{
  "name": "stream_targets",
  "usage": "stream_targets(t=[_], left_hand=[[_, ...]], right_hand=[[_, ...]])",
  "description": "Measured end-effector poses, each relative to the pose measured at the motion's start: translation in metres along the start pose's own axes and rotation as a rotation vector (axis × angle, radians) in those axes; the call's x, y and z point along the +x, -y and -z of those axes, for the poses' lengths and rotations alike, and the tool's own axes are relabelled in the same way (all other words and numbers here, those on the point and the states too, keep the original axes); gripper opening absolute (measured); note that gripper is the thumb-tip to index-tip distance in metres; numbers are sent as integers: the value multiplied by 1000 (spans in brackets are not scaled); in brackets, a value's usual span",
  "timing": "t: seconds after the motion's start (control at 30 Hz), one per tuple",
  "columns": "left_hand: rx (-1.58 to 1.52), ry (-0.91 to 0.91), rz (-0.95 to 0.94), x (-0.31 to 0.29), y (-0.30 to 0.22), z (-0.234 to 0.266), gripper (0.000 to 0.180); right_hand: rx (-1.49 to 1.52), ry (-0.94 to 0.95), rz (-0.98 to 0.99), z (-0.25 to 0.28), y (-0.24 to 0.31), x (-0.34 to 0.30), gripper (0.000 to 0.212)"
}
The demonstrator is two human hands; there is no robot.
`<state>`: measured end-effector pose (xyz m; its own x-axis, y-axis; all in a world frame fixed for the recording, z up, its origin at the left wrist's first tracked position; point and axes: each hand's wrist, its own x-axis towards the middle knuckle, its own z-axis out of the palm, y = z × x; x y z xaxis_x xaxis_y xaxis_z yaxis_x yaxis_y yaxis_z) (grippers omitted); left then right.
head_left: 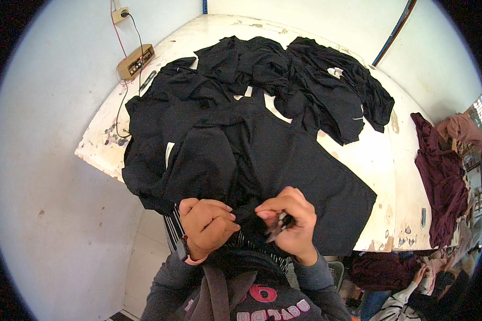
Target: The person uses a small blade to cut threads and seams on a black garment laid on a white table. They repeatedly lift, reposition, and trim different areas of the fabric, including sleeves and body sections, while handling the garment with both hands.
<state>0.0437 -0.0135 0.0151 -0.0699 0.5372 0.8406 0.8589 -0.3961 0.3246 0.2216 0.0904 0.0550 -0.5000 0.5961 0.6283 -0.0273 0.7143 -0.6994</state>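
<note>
A black garment (300,166) is spread over the near side of the table and hangs past its front edge toward me. My left hand (209,227) is closed on the edge of this cloth, its fingers curled. Just across from it, my right hand (290,222) pinches the same cloth between thumb and forefinger. Thread snips (274,234) are tucked in that right palm, their metal blades pointing down toward me and slightly blurred. Between the two hands runs a short stretch of black fabric. A small white label (169,155) shows on the cloth at left.
More black garments (251,61) lie heaped across the worn white table (383,160). A beige electrical box (136,61) with cables stands at the left wall. Maroon cloth (439,182) hangs at the right edge. Another person's arm (407,294) shows at lower right.
</note>
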Motion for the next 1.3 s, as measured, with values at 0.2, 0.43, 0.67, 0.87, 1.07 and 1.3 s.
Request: stream_targets(t=[0.2,0.43,0.67,0.87,1.07,1.3], left_hand=[[-5,-68,14,2,3,1,3],[-8,-49,16,5,1,3,7],[-57,48,45,1,-1,8,11],[-94,3,-25,-2,-5,-7,31],[398,-44,311,2,27,-18,76],[344,-51,431,22,81,60,57]], right_hand=[[-96,9,-91,20,11,3,26],[-343,116,35,28,13,3,26],[-223,41,23,23,8,0,22],[-314,186,61,42,3,4,27],[-674,-701,144,150,-11,-8,20],[-849,-1437,24,355,-13,-61,23]])
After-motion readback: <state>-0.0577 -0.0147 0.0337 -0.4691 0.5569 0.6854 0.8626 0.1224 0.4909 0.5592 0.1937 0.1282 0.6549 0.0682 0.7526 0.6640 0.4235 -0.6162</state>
